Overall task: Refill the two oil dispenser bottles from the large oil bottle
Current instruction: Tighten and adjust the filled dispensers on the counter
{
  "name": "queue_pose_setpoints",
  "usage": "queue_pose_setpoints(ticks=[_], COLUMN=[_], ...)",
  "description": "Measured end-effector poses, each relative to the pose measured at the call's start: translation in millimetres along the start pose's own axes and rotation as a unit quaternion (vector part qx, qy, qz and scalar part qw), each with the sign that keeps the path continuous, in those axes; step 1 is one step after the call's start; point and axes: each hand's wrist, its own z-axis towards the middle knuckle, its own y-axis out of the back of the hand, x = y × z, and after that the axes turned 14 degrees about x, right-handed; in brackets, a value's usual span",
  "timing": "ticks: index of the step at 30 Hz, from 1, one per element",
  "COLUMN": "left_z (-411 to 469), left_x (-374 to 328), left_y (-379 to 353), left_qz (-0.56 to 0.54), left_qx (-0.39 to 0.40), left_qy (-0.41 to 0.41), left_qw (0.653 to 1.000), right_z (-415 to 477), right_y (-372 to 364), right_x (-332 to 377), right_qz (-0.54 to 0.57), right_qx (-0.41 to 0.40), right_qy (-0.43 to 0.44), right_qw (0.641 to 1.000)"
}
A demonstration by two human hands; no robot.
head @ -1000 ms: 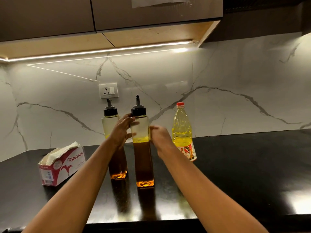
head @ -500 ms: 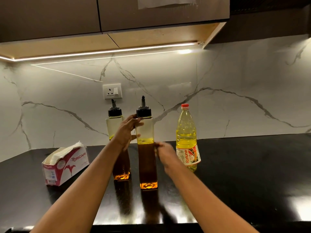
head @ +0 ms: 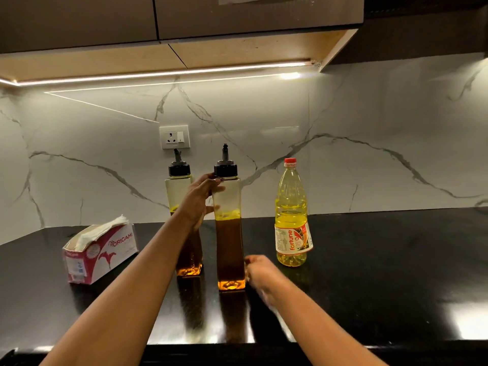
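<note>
Starting the first refill, I reckon: my left hand (head: 196, 202) grips the tall clear square dispenser bottle (head: 229, 241) at frame centre, my blurred right hand (head: 260, 272), grip untellable, lies beside its base; next its black spouted cap (head: 225, 169) must unscrew.

Bare forearms (head: 126, 291), bare left hand (head: 196, 200), right hand (head: 260, 273)

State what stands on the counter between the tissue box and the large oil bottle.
The head view shows the far dispenser bottle and the near dispenser bottle, which the left hand holds.
</note>
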Motion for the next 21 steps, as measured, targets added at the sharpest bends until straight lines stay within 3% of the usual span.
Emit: queue_pose_setpoints(ticks=[3,6,9,11,15,17,19,21], left_z=[2,2,2,2,2,1,0,0], left_x=[1,1,2,3,3,2,2,1], left_y=[1,2,2,2,3,2,1,1], left_qz=[-0.002,0.01,0.006,-0.004,-0.007,-0.009,-0.007,-0.01], left_qx=[-0.008,-0.009,-0.01,-0.01,0.0,0.001,0.002,-0.001], left_qy=[0.004,0.004,0.002,0.001,0.002,0.0,-0.001,0.001], left_qw=[1.0,1.0,1.0,1.0,1.0,1.0,1.0,1.0], right_z=[-18,-24,-24,-20,-1,0,-4,-11], right_y=[14,24,22,15,-10,-13,-7,3], right_x=[64,121,122,91,-3,-12,15,62], right_qz=[0.04,-0.013,-0.033,-0.043,-0.057,-0.056,-0.036,-0.011], right_qx=[-0.023,-0.075,-0.095,-0.092,0.002,0.0,-0.024,-0.048], right_qy=[0.118,0.215,0.259,0.227,0.015,-0.04,-0.004,0.095], right_qw=[0.992,0.974,0.961,0.969,0.998,0.998,0.999,0.994])
